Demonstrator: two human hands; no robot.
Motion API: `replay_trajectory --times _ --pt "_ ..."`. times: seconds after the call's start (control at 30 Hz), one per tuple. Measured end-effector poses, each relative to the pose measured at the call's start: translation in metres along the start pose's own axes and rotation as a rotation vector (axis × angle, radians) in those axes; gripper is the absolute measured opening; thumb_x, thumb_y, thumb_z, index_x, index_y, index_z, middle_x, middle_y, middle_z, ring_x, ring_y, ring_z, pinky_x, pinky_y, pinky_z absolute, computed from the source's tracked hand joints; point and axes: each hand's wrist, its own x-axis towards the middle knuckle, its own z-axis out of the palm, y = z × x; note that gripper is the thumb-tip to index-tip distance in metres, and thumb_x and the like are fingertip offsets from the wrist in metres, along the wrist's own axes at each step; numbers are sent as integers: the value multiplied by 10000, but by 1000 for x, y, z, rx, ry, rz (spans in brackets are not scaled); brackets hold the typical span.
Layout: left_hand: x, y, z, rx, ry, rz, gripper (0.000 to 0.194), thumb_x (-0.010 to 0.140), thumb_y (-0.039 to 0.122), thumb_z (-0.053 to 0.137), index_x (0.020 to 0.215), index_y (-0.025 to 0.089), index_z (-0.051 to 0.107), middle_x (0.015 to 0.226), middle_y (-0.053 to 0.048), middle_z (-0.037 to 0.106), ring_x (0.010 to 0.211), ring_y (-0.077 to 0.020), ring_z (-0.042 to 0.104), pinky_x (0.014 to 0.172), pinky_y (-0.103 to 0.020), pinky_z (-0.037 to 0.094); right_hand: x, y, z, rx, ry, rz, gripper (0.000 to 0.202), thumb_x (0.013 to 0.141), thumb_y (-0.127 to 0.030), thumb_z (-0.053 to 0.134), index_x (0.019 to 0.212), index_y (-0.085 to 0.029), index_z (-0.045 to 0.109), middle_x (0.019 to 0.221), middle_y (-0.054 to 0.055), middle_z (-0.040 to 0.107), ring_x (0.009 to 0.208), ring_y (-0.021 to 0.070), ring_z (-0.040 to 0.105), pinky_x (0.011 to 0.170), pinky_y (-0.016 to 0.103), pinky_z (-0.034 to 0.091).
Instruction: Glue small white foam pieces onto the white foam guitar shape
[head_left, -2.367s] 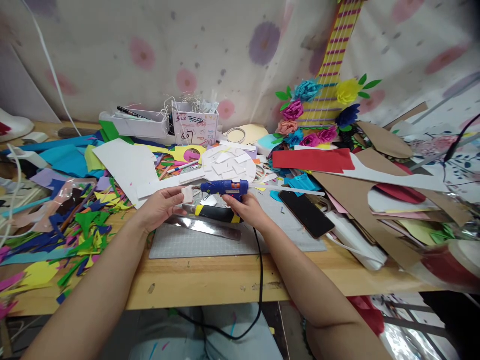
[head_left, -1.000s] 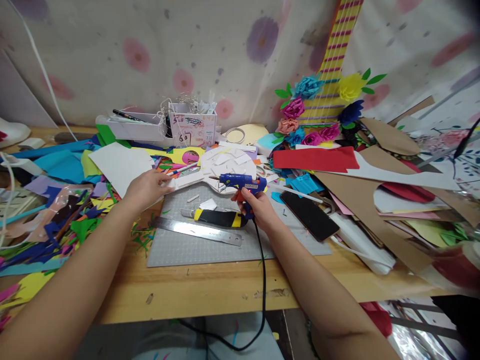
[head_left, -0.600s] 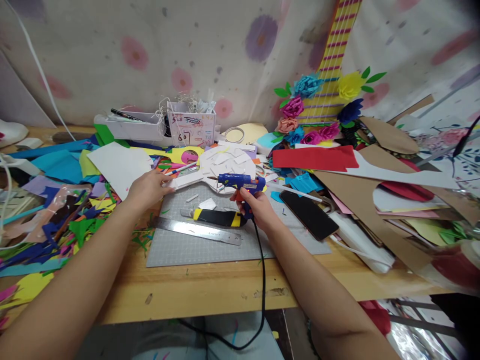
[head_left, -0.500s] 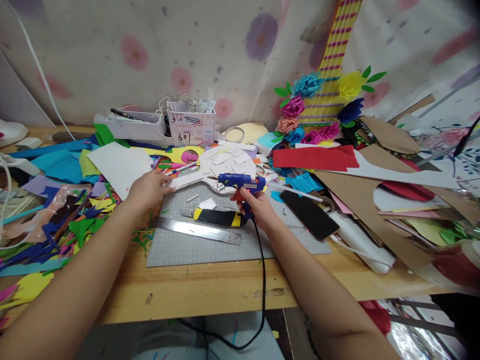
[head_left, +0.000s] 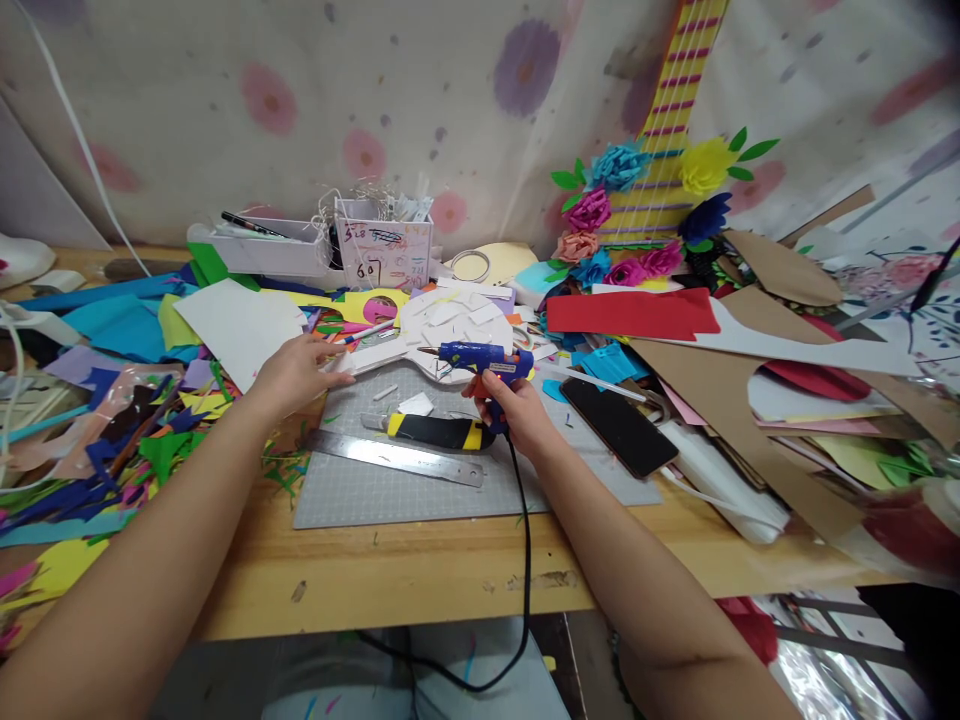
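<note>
My right hand (head_left: 510,400) is wrapped around the handle of a blue glue gun (head_left: 472,356), whose nozzle points left over a white cutout (head_left: 491,328). This cutout has a rounded body with small white pieces on it and a long narrow neck reaching left. At the neck's far end, the fingers and thumb of my left hand (head_left: 300,375) lie on either side of it. Below the glue gun, a yellow and black utility knife (head_left: 435,431) rests on the grey cutting mat (head_left: 420,505). A steel ruler (head_left: 397,458) lies in front of the knife.
Coloured paper scraps (head_left: 165,440) heap at left. A black phone (head_left: 619,425), a red piece (head_left: 630,315) and brown cardboard (head_left: 750,420) lie at right. White boxes (head_left: 386,250) and a flowered yellow guitar neck (head_left: 671,120) stand behind. The glue gun's black cord (head_left: 527,560) hangs over the table edge.
My left fingers have shifted slightly at the end of the neck, parting a little. The glue gun stays nearly in place, over the cutout's body.
</note>
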Motion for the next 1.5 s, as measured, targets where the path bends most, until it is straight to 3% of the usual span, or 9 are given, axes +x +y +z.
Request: replay_trajectory --times 0.1,0.2,0.43,0.57,0.7,0.97,1.5 --pt "2 0 -2 -51 51 -17 377 761 434 576 1038 215 710 1066 -90 653 939 -260 601 798 -332 452 1 0 1 14 14 2 470 662 -626 667 664 -158 633 654 34 609 462 70 438 400 213 342" --pt "7 0 -2 -86 101 -71 315 749 383 561 971 202 693 1029 -81 663 915 -243 601 777 -320 458 1 0 1 27 20 3 462 653 -622 678 656 -162 633 639 30 604 461 72 435 392 212 344" --pt "11 -1 3 -164 49 -147 275 650 373 612 876 223 655 922 -41 691 830 -232 608 700 -316 450 0 -2 1 66 30 -13 450 634 -611 705 650 -166 640 694 41 631 481 72 444 391 206 352" --pt "10 -2 5 -221 36 -115 252 642 343 628 865 226 649 921 -25 696 844 -217 607 731 -308 443 0 -1 1 68 24 -10 445 643 -604 703 656 -163 644 691 39 630 477 68 445 395 206 350" --pt "9 -1 7 -265 53 -92 291 635 305 648 907 220 589 879 -21 689 850 -212 609 738 -310 446 0 -1 1 65 30 -7 447 635 -606 707 647 -164 639 696 41 631 474 67 440 392 210 347" --pt "10 -3 13 -255 106 -220 474 602 336 723 961 225 434 909 -24 640 873 -212 606 755 -330 469 0 -3 2 41 28 -1 456 631 -615 700 645 -164 636 682 37 625 464 66 429 391 218 344" --pt "10 -3 16 -116 113 -297 471 620 383 732 951 232 433 947 -57 630 996 -275 587 808 -372 463 0 -2 2 49 24 -5 455 638 -615 699 657 -164 641 688 32 627 461 64 430 390 214 343"
